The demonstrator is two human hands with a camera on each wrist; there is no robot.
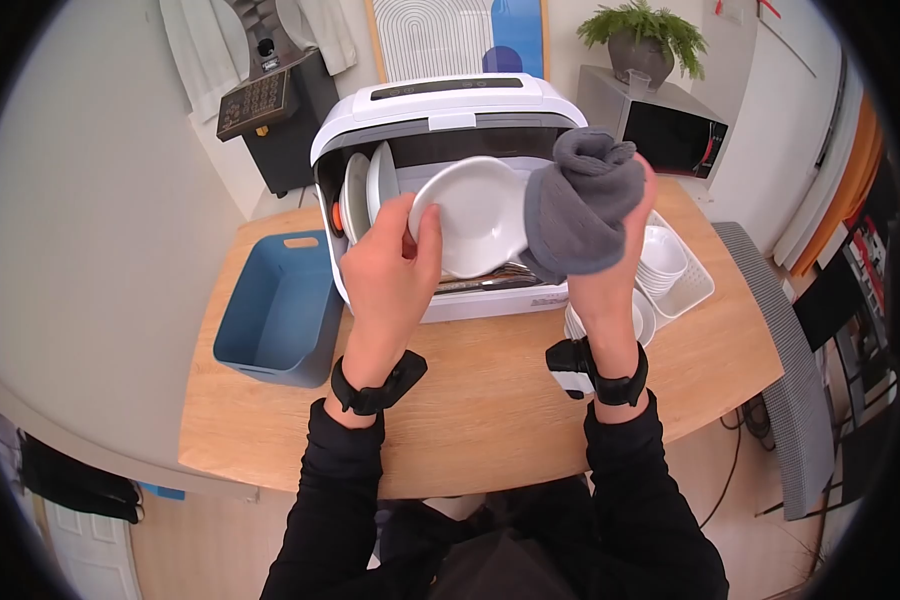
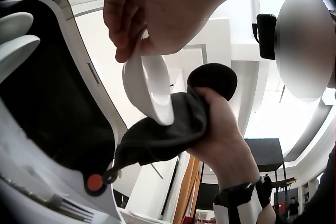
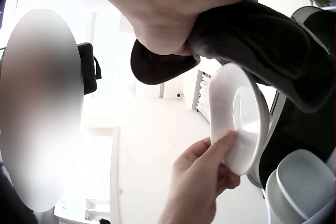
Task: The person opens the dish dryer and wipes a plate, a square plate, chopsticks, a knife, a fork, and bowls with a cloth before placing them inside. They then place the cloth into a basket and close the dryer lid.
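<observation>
A white bowl [image 1: 480, 225] with a small side lip is held up in front of the white dish cabinet [image 1: 450, 95]. My left hand [image 1: 390, 265] pinches its rim, thumb on the inner face, as the right wrist view also shows. My right hand [image 2: 223, 129] grips a dark grey cloth [image 1: 585, 210] bunched around the fingers. The cloth lies against the bowl's right edge, and in the left wrist view it overlaps the bowl's lower end. Inside the cabinet, plates [image 1: 382, 180] stand upright at the left, and cutlery [image 1: 485, 280] lies along the front, partly behind the bowl.
A blue bin [image 1: 275, 310] stands left of the cabinet on the wooden table [image 1: 470, 400]. To the right, a white basket [image 1: 698, 288] holds stacked white bowls [image 1: 662, 255]; more bowls [image 1: 643, 318] sit under my right forearm. Behind is a microwave [image 1: 675, 135] with a potted plant [image 1: 642, 50].
</observation>
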